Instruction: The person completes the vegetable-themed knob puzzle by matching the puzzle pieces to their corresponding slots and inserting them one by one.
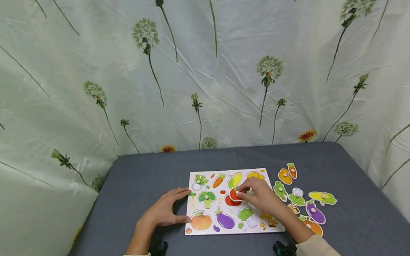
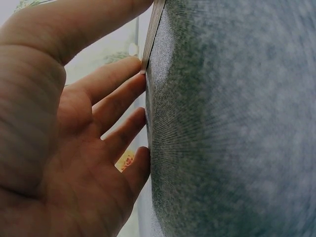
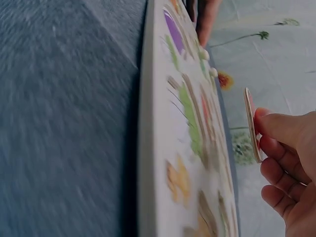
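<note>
A white vegetable puzzle board [image 1: 231, 231] lies on the grey cloth. My right hand [image 1: 259, 196] pinches a red tomato piece [image 1: 234, 196] between thumb and fingertips, over the board's printed tomato. In the right wrist view the tomato piece [image 3: 251, 123] is tilted on edge and clear of the board's surface. My left hand [image 1: 166, 209] rests at the board's left edge, thumb and fingers spread and touching it. The left wrist view shows those fingers [image 2: 118, 79] extended. A broccoli piece [image 1: 207, 198] with a knob sits in the board. My right hand partly covers the board's right side.
Loose pieces lie on the cloth right of the board: a corn [image 1: 322, 198], an eggplant [image 1: 315, 211], a pumpkin [image 1: 312, 227], a carrot [image 1: 292, 171] and several others. Some overlap. A patterned curtain [image 1: 200, 64] hangs behind the table.
</note>
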`<state>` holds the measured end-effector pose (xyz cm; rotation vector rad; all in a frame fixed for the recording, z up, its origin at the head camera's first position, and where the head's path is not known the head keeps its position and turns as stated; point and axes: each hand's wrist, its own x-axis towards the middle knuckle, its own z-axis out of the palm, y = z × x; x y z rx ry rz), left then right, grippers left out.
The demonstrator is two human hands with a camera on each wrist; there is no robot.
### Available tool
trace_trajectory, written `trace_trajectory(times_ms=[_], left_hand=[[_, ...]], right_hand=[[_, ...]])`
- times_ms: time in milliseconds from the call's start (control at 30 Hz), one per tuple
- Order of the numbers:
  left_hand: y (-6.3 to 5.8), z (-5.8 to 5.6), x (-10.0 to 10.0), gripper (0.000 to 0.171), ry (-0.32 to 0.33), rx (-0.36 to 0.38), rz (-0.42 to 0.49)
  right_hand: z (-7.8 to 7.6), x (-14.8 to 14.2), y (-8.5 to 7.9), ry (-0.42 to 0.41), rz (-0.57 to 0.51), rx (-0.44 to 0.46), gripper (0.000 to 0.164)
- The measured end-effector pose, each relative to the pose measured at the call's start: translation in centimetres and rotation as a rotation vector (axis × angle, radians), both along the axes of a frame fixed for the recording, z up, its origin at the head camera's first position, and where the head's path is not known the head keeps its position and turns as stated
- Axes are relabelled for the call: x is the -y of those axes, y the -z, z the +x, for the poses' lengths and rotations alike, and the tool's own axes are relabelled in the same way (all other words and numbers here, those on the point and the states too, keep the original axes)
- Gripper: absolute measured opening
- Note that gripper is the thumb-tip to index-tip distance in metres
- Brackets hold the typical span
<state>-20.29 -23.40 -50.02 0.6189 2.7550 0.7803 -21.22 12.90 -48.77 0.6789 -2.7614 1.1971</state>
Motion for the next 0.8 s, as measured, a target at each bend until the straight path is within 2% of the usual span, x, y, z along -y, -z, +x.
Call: trace_trajectory(times_ms=[200,367,600,800], left_hand=[[-0.2,0.0,-0.1,0.089,0.007,-0.007,0.005],[-0.4,0.0,-0.1,0.089,0.01,-0.002,0.003],[-0.4,-0.1,-0.2,0.089,0.008,-0.002,0.004],[-0.4,0.0,-0.2,0.09,0.003,0.004,-0.005]], right_hand=[[-0.2,1.1,0.9,-0.053,-0.018,-0.003,0.007],[-0.2,1.7,1.5,-0.037,0.009,0.018,0.006],[-0.1,2.3,1.4,0.02,0.051,0.05,0.007],[-0.3,2.4,1.6,0.031,0.08,0.058,0.005]])
